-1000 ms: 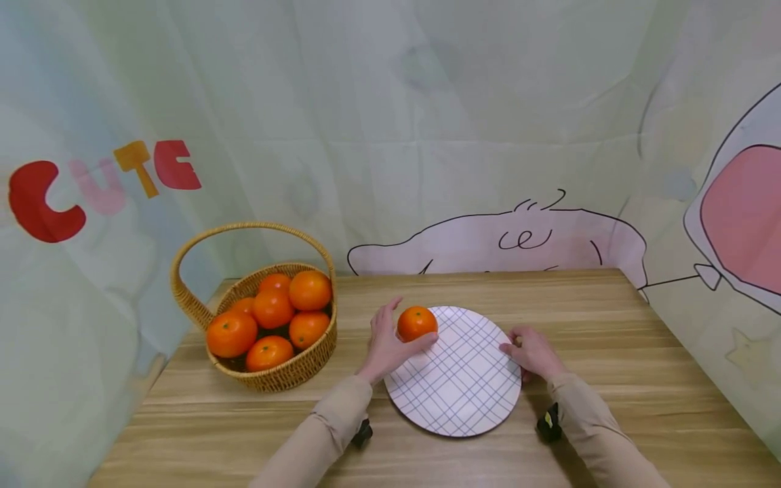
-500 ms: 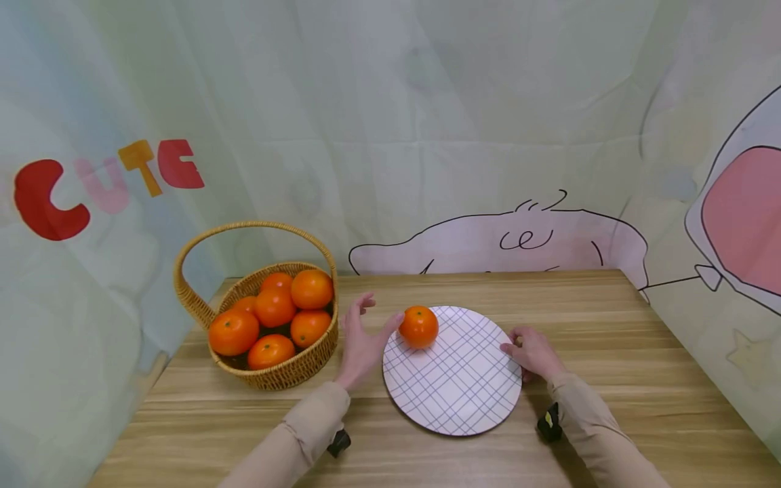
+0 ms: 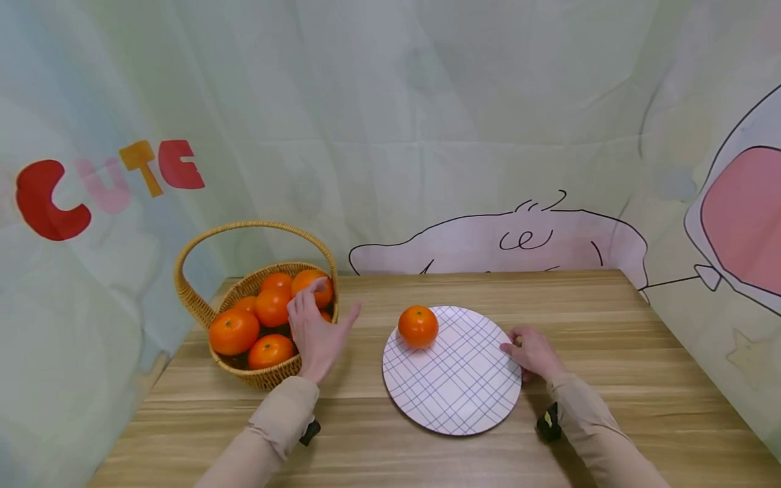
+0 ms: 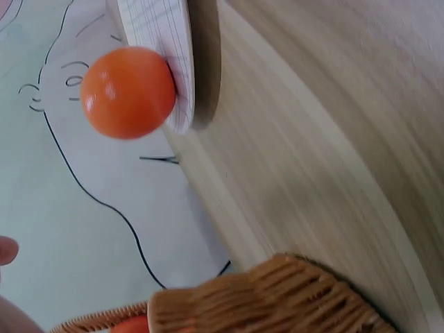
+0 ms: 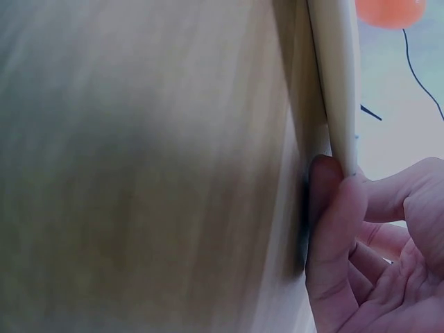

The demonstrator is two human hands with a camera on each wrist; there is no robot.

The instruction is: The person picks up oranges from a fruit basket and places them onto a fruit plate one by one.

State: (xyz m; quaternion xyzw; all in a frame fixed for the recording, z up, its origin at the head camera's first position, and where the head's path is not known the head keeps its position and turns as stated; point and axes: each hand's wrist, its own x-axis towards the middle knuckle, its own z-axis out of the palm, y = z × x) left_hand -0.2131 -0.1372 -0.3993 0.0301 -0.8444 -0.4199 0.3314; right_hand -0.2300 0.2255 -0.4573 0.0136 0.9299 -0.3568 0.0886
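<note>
My left hand (image 3: 317, 332) is over the right side of the wicker basket (image 3: 244, 371), thumb spread from loosely bent fingers, holding nothing. It overlaps some of the several oranges (image 3: 234, 332) in the basket and hides part of one. On the far left part of the round white plate (image 3: 457, 379), patterned with blue checked lines, sits a single orange (image 3: 418, 327). My right hand (image 3: 533, 354) pinches the plate's right rim; in the right wrist view, the thumb lies over the edge and fingertips (image 5: 325, 177) under it.
The basket's tall arched handle (image 3: 256, 224) rises above the fruit. Plate and basket stand on a wooden table (image 3: 366, 434), with a strip of wood between them. Behind the table hangs a printed curtain (image 3: 390, 135).
My left hand has let go of the orange on the plate and moved left to the basket, its fingers spreading. The right hand stays at the plate's rim.
</note>
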